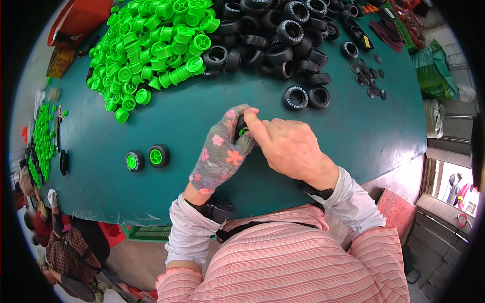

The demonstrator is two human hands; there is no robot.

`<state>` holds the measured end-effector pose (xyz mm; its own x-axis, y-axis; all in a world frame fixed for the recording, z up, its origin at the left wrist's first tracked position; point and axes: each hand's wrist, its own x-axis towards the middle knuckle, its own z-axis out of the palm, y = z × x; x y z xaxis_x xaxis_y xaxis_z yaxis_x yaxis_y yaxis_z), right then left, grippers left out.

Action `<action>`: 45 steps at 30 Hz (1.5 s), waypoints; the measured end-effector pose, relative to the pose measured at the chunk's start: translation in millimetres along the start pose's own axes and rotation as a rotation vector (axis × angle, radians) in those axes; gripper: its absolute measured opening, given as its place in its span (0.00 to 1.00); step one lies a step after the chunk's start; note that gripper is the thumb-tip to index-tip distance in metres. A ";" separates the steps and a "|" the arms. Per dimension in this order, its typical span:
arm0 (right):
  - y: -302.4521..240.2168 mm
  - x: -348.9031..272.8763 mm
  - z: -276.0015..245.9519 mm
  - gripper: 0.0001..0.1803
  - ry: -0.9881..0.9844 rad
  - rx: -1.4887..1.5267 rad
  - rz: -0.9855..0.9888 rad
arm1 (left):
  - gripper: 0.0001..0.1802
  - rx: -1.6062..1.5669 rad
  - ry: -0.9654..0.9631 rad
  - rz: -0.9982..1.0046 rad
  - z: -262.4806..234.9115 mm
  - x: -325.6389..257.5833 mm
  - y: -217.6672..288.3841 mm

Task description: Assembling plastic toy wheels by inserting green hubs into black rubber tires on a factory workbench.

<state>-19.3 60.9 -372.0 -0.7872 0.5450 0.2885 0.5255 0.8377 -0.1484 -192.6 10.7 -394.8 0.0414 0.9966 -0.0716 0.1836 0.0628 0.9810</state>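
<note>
My left hand [222,149], in a grey glove with pink flowers, is closed around a small black rubber tyre [239,127]. A bit of green wheel rim [244,132] shows inside that tyre; fingers hide most of both. My bare right hand [293,146] meets it from the other side, fingers bent and closed, thumb and forefinger at the tyre's top edge. To the left on the green table lie two wheels with tyres fitted on green rims, one wheel [134,161] beside the other wheel [158,156].
A heap of green rims [151,50] covers the far left, next to a pile of black tyres [273,40]. Two loose tyres, one tyre [295,98] touching another, lie nearer. Small black discs [368,76] are scattered at right. Other people sit at the far left edge.
</note>
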 end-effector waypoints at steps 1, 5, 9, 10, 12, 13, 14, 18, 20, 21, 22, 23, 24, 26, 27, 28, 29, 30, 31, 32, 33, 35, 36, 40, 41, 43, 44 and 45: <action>0.9 -1.5 1.6 0.25 0.027 0.116 0.060 | 0.23 -0.107 0.041 -0.029 2.6 -0.2 1.7; -4.6 -2.8 5.8 0.27 0.087 0.299 0.283 | 0.23 -0.078 0.211 0.085 12.5 -1.8 1.8; -7.7 -4.2 6.4 0.27 0.087 0.222 0.265 | 0.21 -0.305 0.177 -0.027 21.7 -3.1 6.0; -7.9 -3.1 5.5 0.26 0.084 0.158 0.225 | 0.21 -0.306 0.177 -0.027 20.3 -3.2 6.3; -8.0 -1.1 3.5 0.25 0.082 0.095 0.182 | 0.21 -0.193 0.133 0.017 13.3 -4.1 5.4; -8.2 -0.1 2.5 0.24 0.082 0.067 0.142 | 0.21 -0.193 0.135 0.017 9.7 -4.5 4.9; -8.3 0.6 2.1 0.24 0.082 0.039 0.101 | 0.22 -0.159 0.082 -0.061 5.9 -4.7 4.2; -5.2 -1.4 4.8 0.26 0.043 -0.014 0.031 | 0.26 0.038 -0.036 -0.064 -4.3 -4.6 0.6; -2.3 -2.4 6.5 0.25 0.047 0.197 0.116 | 0.27 -0.071 0.027 -0.058 -0.3 -2.5 0.4; -3.6 -1.0 5.7 0.25 0.047 0.199 0.113 | 0.27 -0.177 0.091 -0.055 2.5 -1.9 0.8; -5.8 1.0 4.0 0.25 0.104 0.262 0.208 | 0.27 -0.177 0.094 -0.055 6.0 -2.4 3.9; -7.7 2.6 2.9 0.24 0.161 0.326 0.303 | 0.25 -0.112 0.181 0.011 10.1 -3.8 9.2; -8.9 3.2 2.1 0.24 0.161 0.325 0.303 | 0.24 -0.047 0.266 0.078 13.7 -4.7 12.9; -10.5 4.2 1.2 0.24 0.112 0.298 0.344 | 0.26 -0.196 0.266 -0.002 14.7 -5.3 12.4; -10.8 4.1 2.5 0.24 0.112 0.298 0.344 | 0.25 -0.182 0.250 -0.018 13.5 -5.3 9.1; -10.9 3.7 4.8 0.25 0.121 0.250 0.307 | 0.24 -0.168 0.235 -0.034 12.7 -5.2 7.3; -10.9 3.5 6.1 0.25 0.129 0.202 0.269 | 0.24 -0.168 0.235 -0.034 12.5 -5.0 8.6; -10.7 3.9 5.7 0.25 0.128 0.203 0.269 | 0.23 -0.201 0.229 -0.037 12.5 -4.7 10.7; -10.5 4.6 4.2 0.24 0.116 0.192 0.255 | 0.22 -0.234 0.223 -0.040 12.3 -4.3 12.4; -10.3 4.8 3.8 0.24 0.103 0.181 0.240 | 0.22 -0.234 0.223 -0.041 10.8 -4.2 12.9; -10.5 4.0 4.6 0.24 0.104 0.181 0.240 | 0.22 -0.227 0.183 -0.081 8.2 -4.1 14.1; -12.3 1.8 7.4 0.22 0.122 0.185 0.242 | 0.22 -0.089 0.095 -0.073 9.1 -4.8 6.0; -15.2 3.1 6.3 0.22 0.122 0.188 0.240 | 0.22 0.043 0.051 -0.029 11.4 -5.6 -4.5; -20.4 1.4 1.2 0.21 0.081 0.208 0.282 | 0.21 -0.142 0.052 0.089 11.8 -2.4 -10.6; -17.5 -1.6 -0.6 0.19 0.082 0.273 0.369 | 0.21 -0.143 0.050 0.090 11.8 -1.4 -5.2; -12.9 -5.5 -3.6 0.15 0.095 0.379 0.475 | 0.22 -0.449 0.133 -0.058 12.1 -0.3 2.3; -12.9 -5.8 -3.6 0.15 0.096 0.378 0.476 | 0.22 -0.449 0.132 -0.058 11.6 -0.4 1.5; -13.4 -5.5 -4.1 0.15 0.072 0.398 0.462 | 0.23 -0.447 0.146 -0.067 10.1 -0.8 1.1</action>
<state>-20.7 46.5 -367.8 -0.4755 0.8628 0.1716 0.6356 0.4718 -0.6111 -182.5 9.5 -395.5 -0.1008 0.9847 -0.1422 -0.2612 0.1118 0.9588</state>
